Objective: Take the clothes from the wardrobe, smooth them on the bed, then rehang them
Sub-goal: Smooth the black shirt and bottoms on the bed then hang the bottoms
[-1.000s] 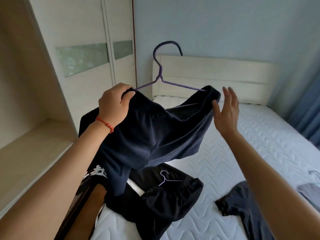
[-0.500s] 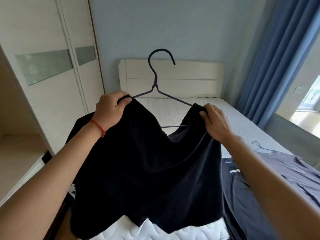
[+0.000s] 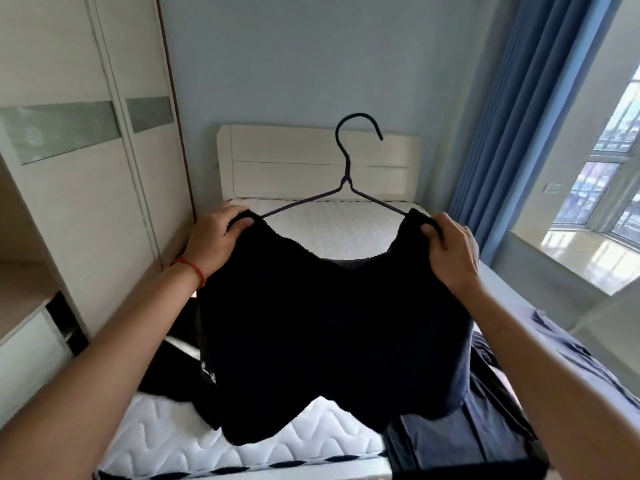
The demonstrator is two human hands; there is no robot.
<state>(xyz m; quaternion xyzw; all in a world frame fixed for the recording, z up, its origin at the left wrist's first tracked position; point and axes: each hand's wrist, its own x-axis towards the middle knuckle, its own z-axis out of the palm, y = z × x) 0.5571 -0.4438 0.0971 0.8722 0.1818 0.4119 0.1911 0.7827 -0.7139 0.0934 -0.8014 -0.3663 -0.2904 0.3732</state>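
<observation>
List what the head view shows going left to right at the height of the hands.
Wardrobe door → left hand gripping the black garment → hanger → right hand gripping the garment's other corner → blue curtain → window.

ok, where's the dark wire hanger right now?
Head view, centre: the dark wire hanger is held up over the white quilted bed, inside the black garment gripped by the left hand and right hand, hook before the cream headboard.

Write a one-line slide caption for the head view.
Both hands, left and right, hold dark shorts on a hanger above the bed.
</observation>
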